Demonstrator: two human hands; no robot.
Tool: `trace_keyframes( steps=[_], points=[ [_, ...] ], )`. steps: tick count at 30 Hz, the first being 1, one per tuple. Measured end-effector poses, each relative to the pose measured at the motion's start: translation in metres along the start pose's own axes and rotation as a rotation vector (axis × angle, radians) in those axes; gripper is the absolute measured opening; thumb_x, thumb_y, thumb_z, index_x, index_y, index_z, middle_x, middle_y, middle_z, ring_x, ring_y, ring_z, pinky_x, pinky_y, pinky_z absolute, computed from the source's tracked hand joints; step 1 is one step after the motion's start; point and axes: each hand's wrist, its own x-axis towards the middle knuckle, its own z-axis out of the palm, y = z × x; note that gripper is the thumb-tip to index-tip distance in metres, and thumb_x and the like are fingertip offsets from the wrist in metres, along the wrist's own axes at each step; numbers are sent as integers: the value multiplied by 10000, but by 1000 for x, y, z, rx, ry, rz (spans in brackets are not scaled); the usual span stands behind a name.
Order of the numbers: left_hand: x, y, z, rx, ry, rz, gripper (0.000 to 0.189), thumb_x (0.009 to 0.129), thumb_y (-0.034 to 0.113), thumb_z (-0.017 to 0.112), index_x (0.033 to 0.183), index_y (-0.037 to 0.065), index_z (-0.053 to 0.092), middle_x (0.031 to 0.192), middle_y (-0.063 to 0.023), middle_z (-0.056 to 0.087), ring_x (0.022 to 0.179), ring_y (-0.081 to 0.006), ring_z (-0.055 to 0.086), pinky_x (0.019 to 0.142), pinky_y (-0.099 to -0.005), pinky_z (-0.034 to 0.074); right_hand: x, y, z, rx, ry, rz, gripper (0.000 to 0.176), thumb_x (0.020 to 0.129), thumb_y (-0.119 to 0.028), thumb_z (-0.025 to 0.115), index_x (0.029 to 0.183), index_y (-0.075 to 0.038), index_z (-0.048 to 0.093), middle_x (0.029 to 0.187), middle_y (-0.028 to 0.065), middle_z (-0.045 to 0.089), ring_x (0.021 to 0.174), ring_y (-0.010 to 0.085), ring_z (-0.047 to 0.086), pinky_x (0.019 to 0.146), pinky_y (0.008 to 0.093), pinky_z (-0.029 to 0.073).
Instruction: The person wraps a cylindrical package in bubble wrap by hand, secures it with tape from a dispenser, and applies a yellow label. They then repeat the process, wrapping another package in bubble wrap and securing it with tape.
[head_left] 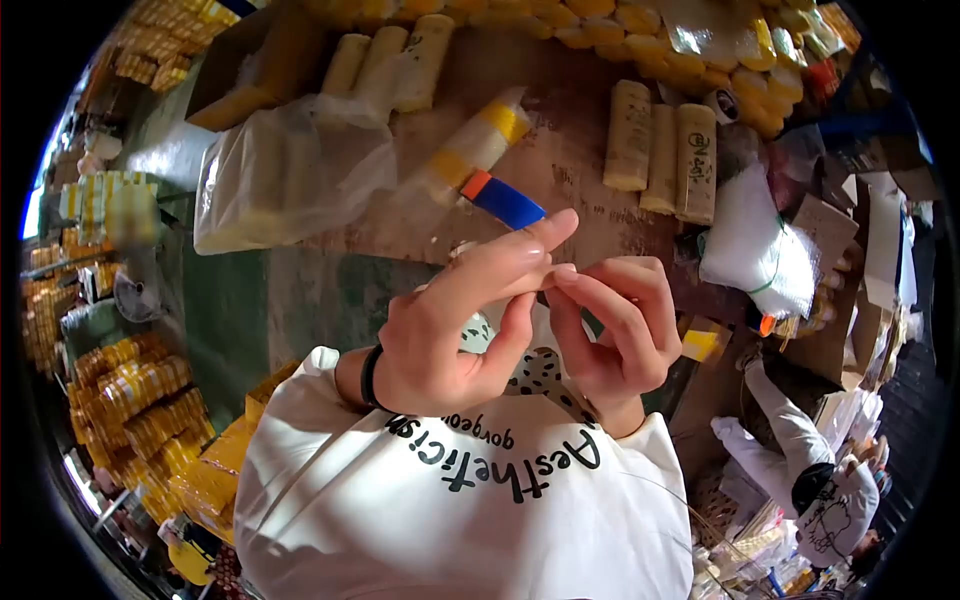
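Observation:
Both of my hands are raised in front of the white shirt, their fingertips meeting. My left hand (460, 320), with a black band at the wrist, has its thumb and fingers bent together. My right hand (620, 320) pinches at the tip of one of the left fingers. Whatever lies between the fingertips, if anything, is too small to make out. Just beyond the fingers, a blue cutter with an orange end (505, 201) lies on the brown table (570, 150). Beside it is a clear roll with yellow bands (480, 145).
Wrapped cylindrical rolls (655, 150) stand at the table's right, more rolls (390, 65) at the back left near a clear plastic bag (290, 175). White wrapped foam (760, 240) lies at the right. Another person (830, 490) is at the lower right.

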Motion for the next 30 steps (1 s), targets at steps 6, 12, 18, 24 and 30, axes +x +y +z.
trace_keyframes(
  steps=[6,12,18,24,30],
  points=[
    [-1,-4,28,159,51,147,494,722,-234,489,1189,-83,432,1163,-303,563,932,-325,658,781,-327,561,-9,0,-17,-45,38,10,319,555,93,730,853,-7,672,797,88,593,645,205,571,545,272,460],
    [6,7,24,57,-111,36,643,719,-215,481,1318,-56,309,1242,-340,484,1072,-380,595,876,-397,535,-15,0,-24,-43,27,83,311,567,89,719,852,12,622,804,93,604,651,204,573,546,268,463],
    [5,0,32,-197,-67,35,722,721,-144,457,1366,-16,160,1387,-371,264,1098,-491,536,894,-454,521,-12,4,-17,93,178,154,290,659,64,734,909,21,593,855,124,634,689,188,605,583,252,497],
    [12,3,28,-43,-180,96,781,703,-100,468,1403,9,140,1389,-392,249,1136,-521,496,986,-518,417,-9,9,-14,148,163,229,237,718,83,712,929,57,609,880,143,649,711,191,631,603,238,504],
    [14,-1,30,-53,-166,157,802,688,-83,476,1411,-1,137,1364,-402,291,1148,-514,495,998,-530,389,-6,8,-17,335,155,340,219,716,111,689,914,66,608,878,149,649,766,209,626,655,255,503]
  ],
)
